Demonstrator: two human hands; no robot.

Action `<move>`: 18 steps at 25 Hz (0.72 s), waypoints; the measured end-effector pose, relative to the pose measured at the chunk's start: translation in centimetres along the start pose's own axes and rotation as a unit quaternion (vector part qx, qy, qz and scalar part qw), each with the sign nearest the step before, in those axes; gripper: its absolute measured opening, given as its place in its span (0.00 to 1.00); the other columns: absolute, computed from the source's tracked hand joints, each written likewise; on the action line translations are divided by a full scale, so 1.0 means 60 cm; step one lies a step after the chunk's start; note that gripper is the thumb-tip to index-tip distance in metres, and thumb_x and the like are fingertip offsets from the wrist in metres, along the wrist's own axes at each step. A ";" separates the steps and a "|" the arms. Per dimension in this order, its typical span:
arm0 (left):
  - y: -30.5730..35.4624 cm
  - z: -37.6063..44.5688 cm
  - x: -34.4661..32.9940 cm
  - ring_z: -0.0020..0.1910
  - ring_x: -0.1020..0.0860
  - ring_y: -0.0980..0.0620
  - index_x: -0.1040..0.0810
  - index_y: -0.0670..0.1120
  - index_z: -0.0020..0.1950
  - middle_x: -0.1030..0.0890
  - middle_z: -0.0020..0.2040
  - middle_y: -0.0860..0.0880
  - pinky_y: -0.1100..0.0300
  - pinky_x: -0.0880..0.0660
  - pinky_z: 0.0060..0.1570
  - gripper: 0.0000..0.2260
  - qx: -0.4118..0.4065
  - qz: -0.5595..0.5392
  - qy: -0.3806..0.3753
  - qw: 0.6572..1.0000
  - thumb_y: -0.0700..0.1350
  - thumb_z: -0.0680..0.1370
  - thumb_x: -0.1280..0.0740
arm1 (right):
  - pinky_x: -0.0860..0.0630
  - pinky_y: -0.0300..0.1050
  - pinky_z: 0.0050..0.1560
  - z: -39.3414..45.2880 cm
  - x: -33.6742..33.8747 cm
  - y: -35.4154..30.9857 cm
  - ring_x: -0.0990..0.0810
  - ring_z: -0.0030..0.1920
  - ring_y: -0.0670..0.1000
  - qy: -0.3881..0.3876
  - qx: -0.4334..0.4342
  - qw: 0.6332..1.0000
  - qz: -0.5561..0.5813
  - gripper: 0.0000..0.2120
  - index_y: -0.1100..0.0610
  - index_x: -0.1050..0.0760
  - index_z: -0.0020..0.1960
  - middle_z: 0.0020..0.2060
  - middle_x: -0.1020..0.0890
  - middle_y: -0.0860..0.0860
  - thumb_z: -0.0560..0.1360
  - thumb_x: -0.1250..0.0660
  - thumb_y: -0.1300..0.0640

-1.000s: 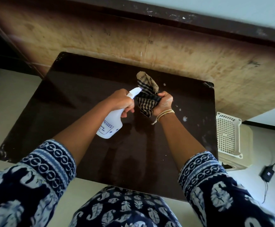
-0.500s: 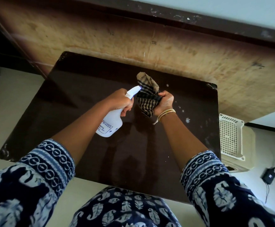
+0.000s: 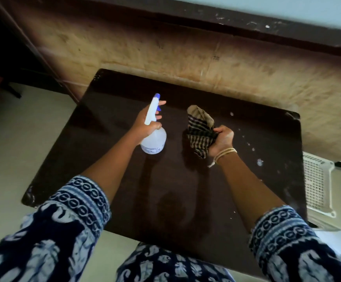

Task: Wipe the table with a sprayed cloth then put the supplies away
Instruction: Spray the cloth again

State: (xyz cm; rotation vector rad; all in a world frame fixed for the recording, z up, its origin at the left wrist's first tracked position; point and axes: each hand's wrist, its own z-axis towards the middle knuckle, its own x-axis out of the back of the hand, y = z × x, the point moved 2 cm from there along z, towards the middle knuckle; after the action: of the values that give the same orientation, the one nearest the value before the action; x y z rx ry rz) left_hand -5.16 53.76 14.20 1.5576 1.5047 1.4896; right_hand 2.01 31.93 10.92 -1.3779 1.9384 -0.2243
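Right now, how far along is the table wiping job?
Early. The left hand holds the spray bottle upright, aimed away from the bunched checked cloth in the right hand. White specks remain on the table, so wiping and putting supplies away are left.

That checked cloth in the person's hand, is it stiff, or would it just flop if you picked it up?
Probably floppy: the checked cloth is bunched in the right hand, with folds sagging below the fist. It looks thin and likely light, since one loose end stands up above the grip. It should not slide easily on the dark table.
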 end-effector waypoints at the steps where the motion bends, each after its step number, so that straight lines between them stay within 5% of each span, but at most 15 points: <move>1: 0.000 0.008 0.006 0.57 0.24 0.53 0.29 0.54 0.70 0.28 0.61 0.46 0.64 0.26 0.50 0.34 -0.006 0.010 -0.004 1.000 0.27 0.69 0.36 | 0.29 0.55 0.61 0.006 -0.001 0.000 0.21 0.48 0.61 0.007 -0.002 1.000 -0.007 0.23 0.60 0.22 0.52 0.51 0.20 0.60 0.61 0.44 0.55; 6: -0.020 0.037 0.037 0.43 0.29 0.62 0.28 0.63 0.64 0.25 0.51 0.54 0.65 0.29 0.47 0.32 0.000 0.022 -0.001 1.000 0.31 0.70 0.33 | 0.28 0.55 0.61 0.031 -0.012 0.007 0.21 0.48 0.60 0.000 -0.012 1.000 0.000 0.23 0.60 0.23 0.51 0.49 0.19 0.59 0.60 0.43 0.55; 9: -0.033 0.036 0.038 0.40 0.28 0.58 0.27 0.55 0.67 0.26 0.43 0.52 0.66 0.31 0.42 0.28 0.028 0.020 0.029 0.999 0.32 0.72 0.32 | 0.28 0.56 0.62 0.037 -0.019 0.018 0.21 0.51 0.60 -0.011 -0.009 1.000 0.019 0.21 0.60 0.21 0.49 0.51 0.20 0.59 0.60 0.43 0.57; 13: -0.043 0.011 0.027 0.53 0.27 0.55 0.32 0.46 0.71 0.26 0.56 0.51 0.63 0.31 0.51 0.31 0.105 0.016 0.103 0.989 0.39 0.71 0.25 | 0.31 0.61 0.66 0.028 -0.010 0.034 0.21 0.56 0.61 -0.036 0.023 0.999 0.009 0.25 0.57 0.19 0.56 0.57 0.20 0.58 0.62 0.44 0.59; 18: -0.085 -0.045 -0.018 0.67 0.29 0.47 0.38 0.49 0.75 0.32 0.70 0.47 0.47 0.26 0.62 0.45 0.170 0.031 0.268 0.948 0.52 0.62 0.20 | 0.24 0.55 0.54 0.019 0.004 0.017 0.19 0.48 0.61 0.031 0.069 0.996 -0.036 0.23 0.59 0.19 0.52 0.45 0.18 0.57 0.58 0.40 0.58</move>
State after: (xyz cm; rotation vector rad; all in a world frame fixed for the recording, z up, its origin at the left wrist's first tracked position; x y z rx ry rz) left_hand -9.20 53.23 9.98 1.4561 2.1291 1.8706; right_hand 1.92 32.42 9.47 -1.3648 1.8867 -0.4330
